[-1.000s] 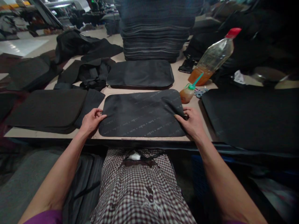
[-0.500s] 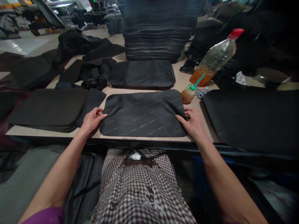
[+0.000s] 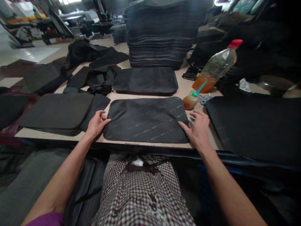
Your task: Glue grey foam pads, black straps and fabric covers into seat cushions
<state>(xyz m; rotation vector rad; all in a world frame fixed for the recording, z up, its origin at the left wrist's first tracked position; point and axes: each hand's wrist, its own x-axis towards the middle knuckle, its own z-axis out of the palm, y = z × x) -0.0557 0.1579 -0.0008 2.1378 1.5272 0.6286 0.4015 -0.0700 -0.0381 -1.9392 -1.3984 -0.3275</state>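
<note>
A black fabric panel (image 3: 145, 121) with rounded corners and faint printed lettering lies flat in front of me at the table's front edge. My left hand (image 3: 97, 125) is at its left end, thumb resting on the edge and fingers lifted apart from the thumb. At the opposite end my right hand (image 3: 198, 128) is open, its thumb on the panel and its fingers spread above the table. Just behind the panel is a low stack of black panels (image 3: 145, 80). A small squeeze bottle (image 3: 190, 102) with amber liquid and a green nozzle stands near the panel's far right corner.
A tall stack of dark sheets (image 3: 160, 47) rises at the back. A tilted large bottle (image 3: 216, 69) with a red cap is at the right. Dark panels (image 3: 56, 110) lie stacked on the left, a large black sheet (image 3: 254, 122) on the right. Black scraps (image 3: 98, 78) lie behind left.
Both hands have loosened from the panel's ends. The right hand's fingers have spread outward, and the left fingers have parted from the thumb. The view has tilted up slightly.
</note>
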